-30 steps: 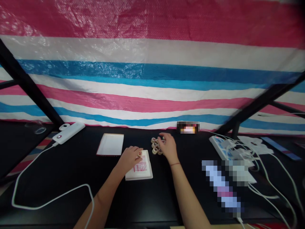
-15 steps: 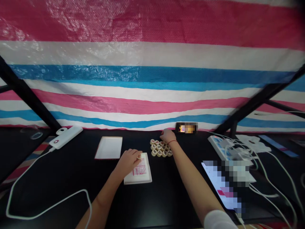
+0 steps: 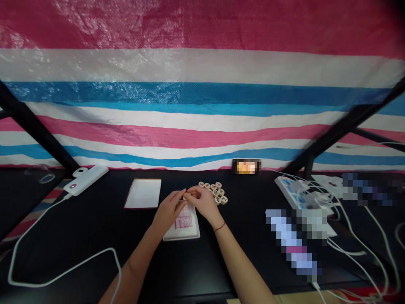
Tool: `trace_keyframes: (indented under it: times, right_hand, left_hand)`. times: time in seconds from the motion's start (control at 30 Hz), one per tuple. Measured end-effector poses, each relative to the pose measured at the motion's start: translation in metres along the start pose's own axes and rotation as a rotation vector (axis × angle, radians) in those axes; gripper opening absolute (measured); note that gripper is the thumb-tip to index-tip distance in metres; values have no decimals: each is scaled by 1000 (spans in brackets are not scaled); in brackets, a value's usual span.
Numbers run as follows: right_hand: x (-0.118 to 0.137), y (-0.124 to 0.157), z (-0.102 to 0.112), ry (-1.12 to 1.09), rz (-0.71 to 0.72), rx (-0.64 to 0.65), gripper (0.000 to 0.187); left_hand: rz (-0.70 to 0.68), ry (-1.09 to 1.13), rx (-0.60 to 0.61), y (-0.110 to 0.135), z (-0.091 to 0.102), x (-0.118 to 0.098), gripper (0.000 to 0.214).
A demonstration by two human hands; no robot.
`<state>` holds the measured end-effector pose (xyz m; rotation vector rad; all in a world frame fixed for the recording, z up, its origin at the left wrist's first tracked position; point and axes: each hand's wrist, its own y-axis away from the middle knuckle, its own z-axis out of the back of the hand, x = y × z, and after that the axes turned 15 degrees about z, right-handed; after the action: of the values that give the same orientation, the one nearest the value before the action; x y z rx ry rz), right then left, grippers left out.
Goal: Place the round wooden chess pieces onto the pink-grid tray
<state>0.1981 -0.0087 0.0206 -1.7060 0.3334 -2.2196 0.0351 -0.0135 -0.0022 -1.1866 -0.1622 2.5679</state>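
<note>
Under the left hand (image 3: 169, 211), a white tray (image 3: 182, 236) holds red grid paper (image 3: 183, 219).

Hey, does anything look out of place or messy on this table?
The round xiangqi pieces lie in a loose, uneven cluster beside the white card with a red grid, not set out on it. The white cables around the power strip are also tangled.

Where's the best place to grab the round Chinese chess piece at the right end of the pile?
Probably pinch the round xiangqi piece by its rim, coming from the right with thumb and finger. It lies flat, a low disc at the edge of the pile of pieces, with no piece on that side. Your right hand is closest.
</note>
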Motion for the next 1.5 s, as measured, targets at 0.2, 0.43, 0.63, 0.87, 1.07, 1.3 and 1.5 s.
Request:
trace_keyframes:
  times: [0.2,0.43,0.63,0.87,1.07,1.3,1.5]
  right_hand:
    - [-11,0,4,-112,-18,-79,28]
    - [-23,3,22,-260,-115,-336,43]
    - [-26,11,22,-240,-116,-301,41]
    - [-15,25,19,119,240,-47,18]
    - [0,32,14,513,385,204,19]
    - [-3,32,10,701,388,278,13]
    - [-3,30,13,676,405,246,10]
  left_hand:
    - [-9,-30,-22,-1,2,1,31]
    - [-80,-212,56,2,2,-12,12]
    - [-159,-332,76,0,-6,-9,7]
    - [-128,-358,48,-2,-5,1,37]
    - [-104,-333,142,1,3,9,45]
    - [-60,-375,168,0,0,4,38]
    - [-28,-405,181,0,1,2,34]
